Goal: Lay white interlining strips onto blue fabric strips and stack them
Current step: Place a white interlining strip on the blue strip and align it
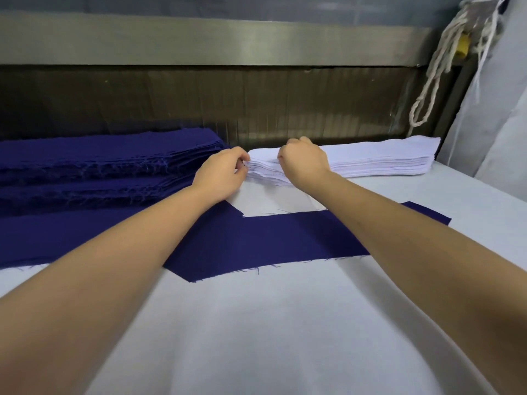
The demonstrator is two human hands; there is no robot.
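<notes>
A thick stack of white interlining strips (379, 161) lies at the back right of the table. My left hand (221, 173) pinches the stack's left end with its fingertips. My right hand (303, 159) sits on top of the same end with curled fingers, gripping the upper strips. A tall pile of blue fabric strips (99, 166) lies at the back left. One blue strip (285, 238) lies flat across the middle of the table, under both forearms.
The table is covered in white cloth (271, 337). A dark machine opening with a metal rail (228, 47) runs along the back. White ropes (439, 69) hang at the right, beside a grey fabric-covered surface (499, 124).
</notes>
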